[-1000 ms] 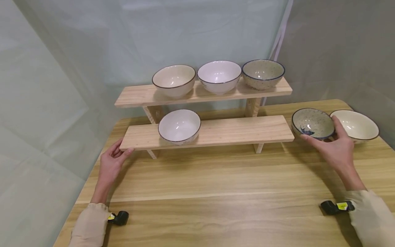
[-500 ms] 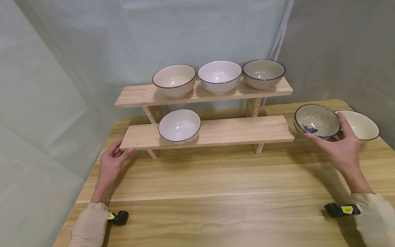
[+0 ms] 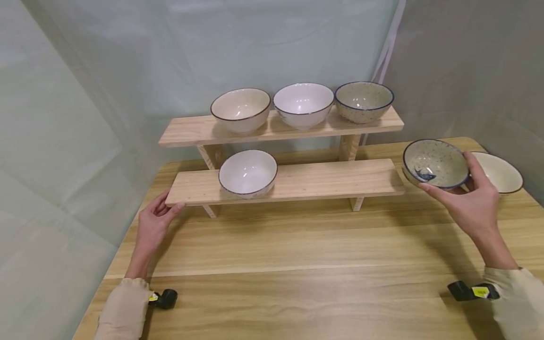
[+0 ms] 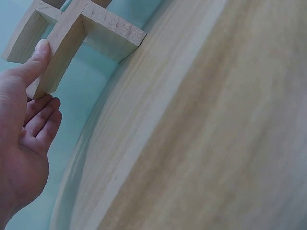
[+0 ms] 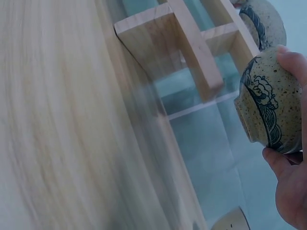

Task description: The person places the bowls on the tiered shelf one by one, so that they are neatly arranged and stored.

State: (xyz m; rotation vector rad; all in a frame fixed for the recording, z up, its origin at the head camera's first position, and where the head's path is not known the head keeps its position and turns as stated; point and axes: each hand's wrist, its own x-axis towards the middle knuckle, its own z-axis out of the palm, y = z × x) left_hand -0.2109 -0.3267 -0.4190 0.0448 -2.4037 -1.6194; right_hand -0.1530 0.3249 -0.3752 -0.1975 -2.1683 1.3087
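Note:
My right hand grips a grey speckled bowl with a dark blue rim and a blue fish drawn inside. The bowl is held up off the table, slightly tilted, just beyond the right end of the lower shelf. Blue wave patterns and the bare foot ring of this bowl show in the right wrist view. My left hand pinches the left end of the lower wooden shelf, thumb on the front edge and fingers behind the end. A white bowl sits on that shelf, left of centre.
On the upper shelf stand a cream bowl, a white bowl and a speckled blue-rimmed bowl. Another cream bowl stands on the wooden table behind my right hand. Pale cloth hangs behind.
My right hand has lifted the speckled bowl from beside the cream bowl, up and slightly right, and tilted it a little. My left hand and the shelf have stayed put.

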